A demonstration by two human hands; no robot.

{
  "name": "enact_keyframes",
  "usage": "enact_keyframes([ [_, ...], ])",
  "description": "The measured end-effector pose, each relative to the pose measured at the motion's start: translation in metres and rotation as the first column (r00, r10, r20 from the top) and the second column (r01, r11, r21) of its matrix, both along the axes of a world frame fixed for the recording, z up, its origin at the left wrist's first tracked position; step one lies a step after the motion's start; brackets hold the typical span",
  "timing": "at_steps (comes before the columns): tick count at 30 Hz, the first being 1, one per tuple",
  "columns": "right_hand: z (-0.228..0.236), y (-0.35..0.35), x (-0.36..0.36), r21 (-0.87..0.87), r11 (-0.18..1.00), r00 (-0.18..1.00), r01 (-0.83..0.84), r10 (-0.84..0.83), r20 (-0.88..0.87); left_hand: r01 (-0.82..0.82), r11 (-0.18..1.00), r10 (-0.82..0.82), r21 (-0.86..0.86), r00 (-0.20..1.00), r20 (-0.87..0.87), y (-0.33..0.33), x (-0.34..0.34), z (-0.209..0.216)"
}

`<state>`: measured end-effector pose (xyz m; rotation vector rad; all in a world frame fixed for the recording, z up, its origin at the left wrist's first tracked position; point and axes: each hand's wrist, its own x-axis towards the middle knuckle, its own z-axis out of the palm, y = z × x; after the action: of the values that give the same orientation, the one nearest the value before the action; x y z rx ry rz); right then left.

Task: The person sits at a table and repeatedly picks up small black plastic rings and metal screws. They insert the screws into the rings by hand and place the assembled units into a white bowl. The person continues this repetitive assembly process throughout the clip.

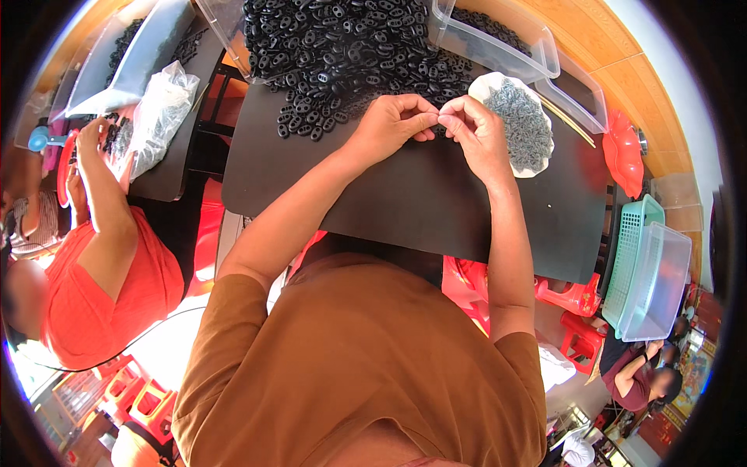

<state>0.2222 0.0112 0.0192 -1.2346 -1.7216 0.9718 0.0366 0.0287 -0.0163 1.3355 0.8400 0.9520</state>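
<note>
My left hand (395, 126) and my right hand (478, 138) meet above the dark table, fingertips pinched together and touching. Whatever they hold between them is too small and too covered by the fingers to make out. Just beyond lies a big heap of small black oval plastic pieces with two holes (342, 50), some strewn toward my left hand. Close to the right of my right hand, a white dish (535, 165) with a wavy rim holds a pile of tiny grey metal parts, which look like springs (513, 117).
Clear plastic bins (537, 66) stand behind the heap. Thin sticks (572, 123) and a red scalloped plate (622, 152) lie at the right, near a green basket (630, 257). To the left, a person in red (117, 288) works at another table beside a plastic bag (163, 109).
</note>
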Motion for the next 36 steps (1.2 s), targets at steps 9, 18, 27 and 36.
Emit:
enact_keyframes([
  [9,-0.011,0.004,0.003,0.018,1.000,0.993,0.003,-0.001,-0.117,-0.032,0.996,0.043,0.088,0.991,-0.124,-0.005,-0.001,0.010],
  [18,-0.006,0.003,-0.001,0.148,0.989,0.999,0.006,0.000,-0.041,0.014,1.000,-0.013,0.022,0.997,-0.072,-0.003,0.000,0.003],
  [27,-0.013,0.004,-0.003,0.110,0.992,0.990,0.057,-0.042,-0.136,0.007,0.999,-0.007,-0.036,1.000,0.017,0.000,0.003,-0.005],
  [36,-0.013,0.005,-0.001,0.027,0.997,0.995,0.071,-0.069,-0.079,-0.056,0.956,0.116,0.287,0.973,-0.198,-0.006,0.001,0.005],
])
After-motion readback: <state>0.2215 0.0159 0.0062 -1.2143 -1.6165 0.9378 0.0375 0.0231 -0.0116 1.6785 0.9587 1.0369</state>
